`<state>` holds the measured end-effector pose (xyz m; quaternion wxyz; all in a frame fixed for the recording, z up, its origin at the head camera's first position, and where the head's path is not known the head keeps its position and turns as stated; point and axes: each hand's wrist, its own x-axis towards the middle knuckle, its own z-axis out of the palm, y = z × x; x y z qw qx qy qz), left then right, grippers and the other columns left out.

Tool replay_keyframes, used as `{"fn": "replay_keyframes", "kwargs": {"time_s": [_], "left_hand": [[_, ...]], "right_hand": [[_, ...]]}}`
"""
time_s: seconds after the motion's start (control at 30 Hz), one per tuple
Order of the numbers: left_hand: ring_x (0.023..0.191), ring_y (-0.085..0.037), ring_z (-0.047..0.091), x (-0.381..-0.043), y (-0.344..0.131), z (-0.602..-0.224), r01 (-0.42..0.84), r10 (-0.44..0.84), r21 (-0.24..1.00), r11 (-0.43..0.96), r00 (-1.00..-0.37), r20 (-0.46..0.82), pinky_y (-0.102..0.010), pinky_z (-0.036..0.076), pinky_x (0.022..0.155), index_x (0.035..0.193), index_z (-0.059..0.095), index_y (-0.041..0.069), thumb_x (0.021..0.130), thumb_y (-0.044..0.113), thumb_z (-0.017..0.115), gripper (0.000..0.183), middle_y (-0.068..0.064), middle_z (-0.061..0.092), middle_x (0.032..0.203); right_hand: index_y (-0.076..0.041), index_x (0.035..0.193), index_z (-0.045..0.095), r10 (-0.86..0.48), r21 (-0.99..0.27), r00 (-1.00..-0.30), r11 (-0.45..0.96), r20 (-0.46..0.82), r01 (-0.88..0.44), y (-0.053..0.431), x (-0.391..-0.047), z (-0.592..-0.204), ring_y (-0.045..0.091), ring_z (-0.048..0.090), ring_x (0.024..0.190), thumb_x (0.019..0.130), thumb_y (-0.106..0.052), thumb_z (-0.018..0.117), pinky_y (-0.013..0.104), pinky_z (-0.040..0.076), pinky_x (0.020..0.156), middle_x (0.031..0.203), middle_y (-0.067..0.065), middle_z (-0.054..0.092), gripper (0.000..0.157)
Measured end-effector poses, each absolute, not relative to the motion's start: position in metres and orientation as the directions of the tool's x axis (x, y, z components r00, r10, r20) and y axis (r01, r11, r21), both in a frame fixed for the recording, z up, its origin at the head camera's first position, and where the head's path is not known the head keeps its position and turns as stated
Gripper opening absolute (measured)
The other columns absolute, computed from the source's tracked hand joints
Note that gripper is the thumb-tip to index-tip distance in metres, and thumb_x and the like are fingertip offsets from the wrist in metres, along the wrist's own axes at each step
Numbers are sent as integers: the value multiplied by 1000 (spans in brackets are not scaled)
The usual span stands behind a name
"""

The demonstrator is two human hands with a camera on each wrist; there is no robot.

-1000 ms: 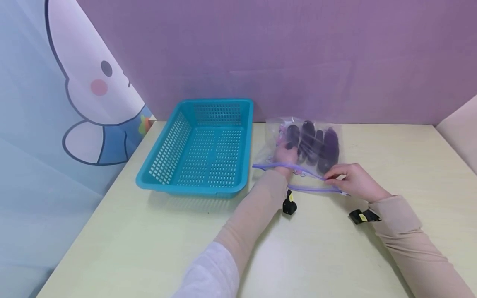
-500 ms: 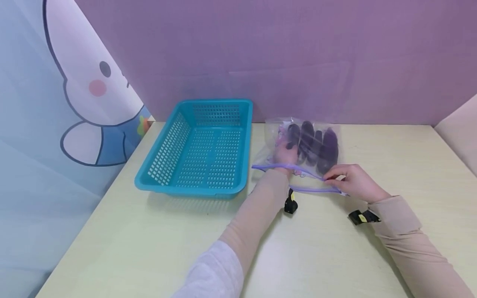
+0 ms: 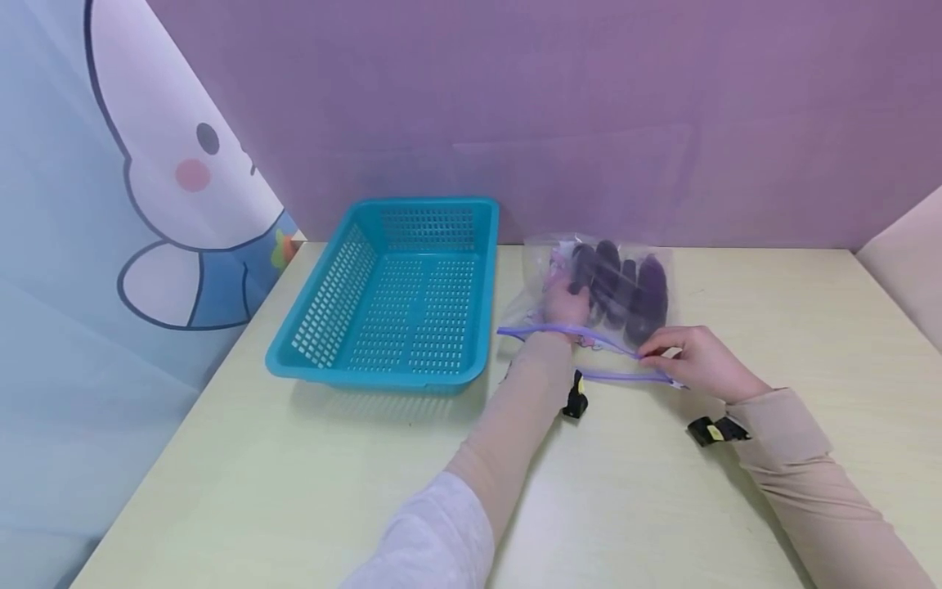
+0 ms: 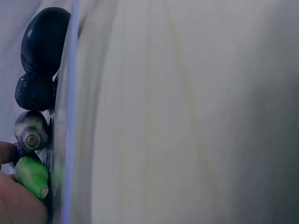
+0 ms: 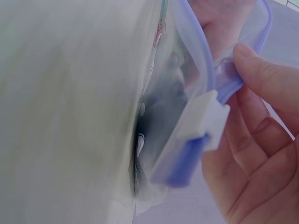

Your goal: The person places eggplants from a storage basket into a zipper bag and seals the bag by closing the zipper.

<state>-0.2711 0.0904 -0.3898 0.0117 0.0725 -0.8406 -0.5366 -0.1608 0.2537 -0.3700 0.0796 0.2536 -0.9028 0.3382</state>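
Note:
A clear zip bag [image 3: 540,255] with a purple-edged mouth lies at the back of the table, holding several dark purple eggplants [image 3: 651,296] side by side. My left hand [image 3: 565,306] reaches through the mouth into the bag and grips the leftmost eggplant [image 3: 584,263]. In the left wrist view, thumb and fingers lie about an eggplant with a green end [image 4: 32,177]. My right hand [image 3: 695,358] pinches the upper edge of the mouth near its right end, keeping it parted from the lower edge. A white zip slider [image 5: 205,116] sits beside those fingers in the right wrist view.
A turquoise perforated basket [image 3: 489,327] stands left of the bag, with no contents showing. A purple wall [image 3: 589,123] rises behind the table [image 3: 412,491]. A curtain with a cartoon figure [image 3: 169,282] hangs on the left. Black wrist cameras [image 3: 576,399] hang from both sleeves.
My left hand has shifted slightly right inside the bag, and the leftmost eggplant has moved right with it, closer to its neighbour. The right hand stays on the bag's edge.

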Motion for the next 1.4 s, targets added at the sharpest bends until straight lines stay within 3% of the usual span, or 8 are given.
{"fn": "replay_keyframes", "kwargs": {"time_s": [0.23, 0.37, 0.6, 0.83, 1.17, 1.4], "left_hand": [[110, -24, 60, -272, 91, -391, -70, -141, 864, 498, -990, 1, -34, 45, 98, 116, 65, 10, 90, 18, 63, 28, -7, 67, 114], [114, -24, 58, -270, 90, -390, -69, -132, 837, 543, -991, 5, -34, 43, 100, 121, 62, 11, 90, 19, 62, 32, -7, 65, 120], [123, -25, 52, -268, 85, -385, -38, -93, 823, 566, -996, 18, -36, 41, 104, 137, 50, 23, 90, 16, 62, 50, -4, 55, 136], [122, -25, 54, -271, 83, -387, -24, -101, 831, 556, -994, 39, -34, 43, 102, 136, 51, 18, 89, 17, 64, 49, -7, 50, 141], [111, -24, 60, -269, 83, -390, -52, -137, 876, 480, -990, 16, -34, 46, 98, 126, 59, 14, 87, 18, 67, 40, -6, 65, 119], [101, -22, 63, -264, 85, -393, -25, -145, 891, 454, -988, 47, -27, 52, 85, 115, 61, 9, 84, 14, 69, 32, -8, 65, 110]], "right_hand": [[-6, 83, 74, -405, -570, -861, 646, 307, -508, 252, -160, -368, -5, 53, 69, 76, 5, 72, 19, 48, 53, 79, 0, 69, 13], [-6, 83, 74, -406, -577, -862, 641, 304, -506, 251, -160, -367, -6, 54, 69, 76, 5, 72, 19, 49, 53, 80, 0, 70, 13], [-4, 85, 74, -407, -592, -865, 632, 295, -499, 249, -160, -367, -5, 55, 70, 77, 4, 72, 20, 50, 54, 81, 4, 70, 12], [-5, 86, 74, -415, -590, -868, 640, 274, -492, 249, -160, -365, -5, 55, 71, 79, 3, 71, 20, 50, 55, 83, 3, 70, 11], [-4, 86, 74, -422, -581, -864, 643, 275, -499, 249, -161, -364, -5, 54, 70, 78, 4, 71, 20, 49, 54, 83, 4, 70, 12], [-5, 86, 74, -417, -580, -864, 644, 282, -499, 251, -160, -366, -5, 53, 69, 79, 2, 72, 20, 48, 53, 82, 4, 70, 10]]}}
